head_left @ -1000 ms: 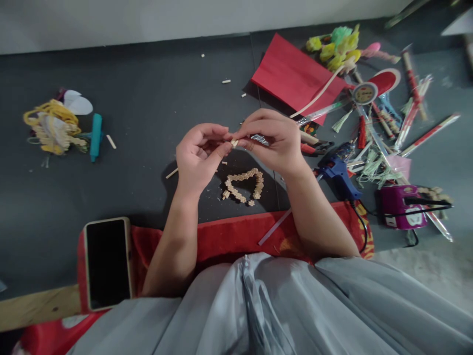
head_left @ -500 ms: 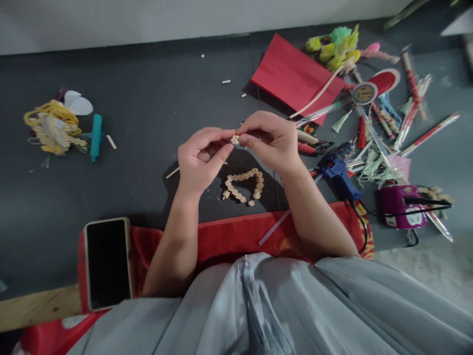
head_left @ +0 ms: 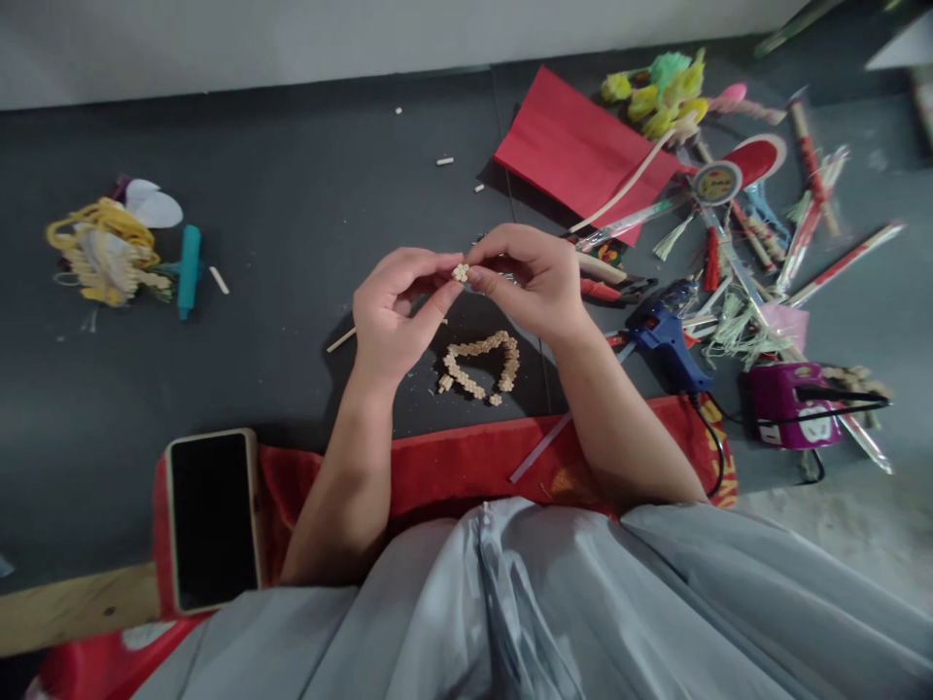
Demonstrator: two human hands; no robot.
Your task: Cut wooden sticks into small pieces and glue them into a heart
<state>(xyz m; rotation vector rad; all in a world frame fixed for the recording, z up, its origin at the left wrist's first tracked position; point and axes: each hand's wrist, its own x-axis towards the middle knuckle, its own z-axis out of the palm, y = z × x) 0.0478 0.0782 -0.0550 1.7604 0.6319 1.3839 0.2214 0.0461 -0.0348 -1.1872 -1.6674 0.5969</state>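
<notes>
My left hand (head_left: 397, 311) and right hand (head_left: 532, 282), both clamped by thumb and fingers on a small pale flower-shaped cluster (head_left: 461, 273), held between them above the table. Fingertips cover its edges; lower fingers of both hands curl out of sight. Can't tell what the cluster is made of. Beaded-looking loop (head_left: 477, 366) lies on the table just below my hands, detail too small. Thin stick (head_left: 341, 339) partly hidden by my left hand. Pliers-like tool (head_left: 619, 287) partly behind my right hand, handles cut off from view. Pile of wrapped sticks and tassels at right is tangled, items hard to separate. Surface: dark grey table (head_left: 292, 194), visible seam, pale crumbs and bits scattered. Red paper (head_left: 575, 146) up top, blue glue gun (head_left: 667, 345) at right, phone (head_left: 213, 520) on red cloth (head_left: 452, 467) at near edge. Pale wall (head_left: 292, 44) beyond.
</notes>
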